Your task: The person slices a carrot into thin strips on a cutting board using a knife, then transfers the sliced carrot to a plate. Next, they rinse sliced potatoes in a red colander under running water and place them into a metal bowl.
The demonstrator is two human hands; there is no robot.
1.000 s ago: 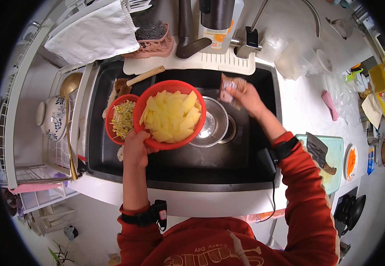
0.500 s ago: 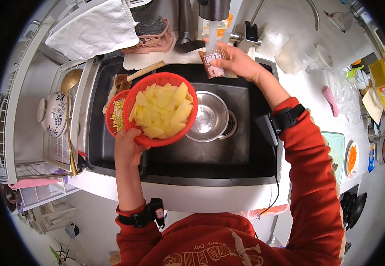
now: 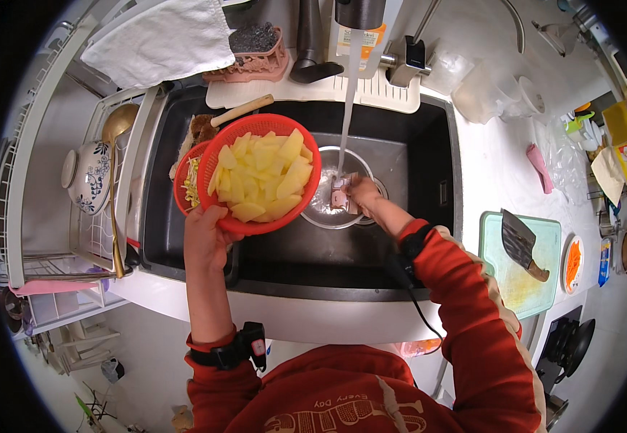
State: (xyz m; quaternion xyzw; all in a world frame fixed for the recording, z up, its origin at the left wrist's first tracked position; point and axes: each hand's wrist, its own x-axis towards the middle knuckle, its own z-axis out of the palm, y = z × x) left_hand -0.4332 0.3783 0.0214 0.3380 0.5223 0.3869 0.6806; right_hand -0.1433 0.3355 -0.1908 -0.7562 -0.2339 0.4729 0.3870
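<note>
My left hand [image 3: 205,234] grips the rim of a red plastic colander [image 3: 306,195] heaped with pale yellow potato slices [image 3: 266,173], held over the sink. Tucked under its left side is a smaller red basket [image 3: 181,198] of bean sprouts [image 3: 191,184]. My right hand [image 3: 367,196] reaches down over a round metal bowl [image 3: 318,216] in the sink. Its fingers close on a small brown and pink packet [image 3: 339,195]. From the black faucet [image 3: 359,16], a water stream [image 3: 349,94] falls toward the packet; just where it lands is hard to see.
A cleaver [image 3: 519,242] lies on the pale green cutting board [image 3: 497,281] at right, beside a plate of shredded carrot [image 3: 573,263]. Behind the colander lies a wooden-handled brush [image 3: 241,112]. A dish rack [image 3: 82,245] with a patterned bowl [image 3: 91,177] and brass ladle [image 3: 117,123] stands at left.
My right hand has come down from beside the faucet to the metal bowl, carrying the packet. Below the faucet, a long water stream now shows. My left hand and the colander stay nearly put.
</note>
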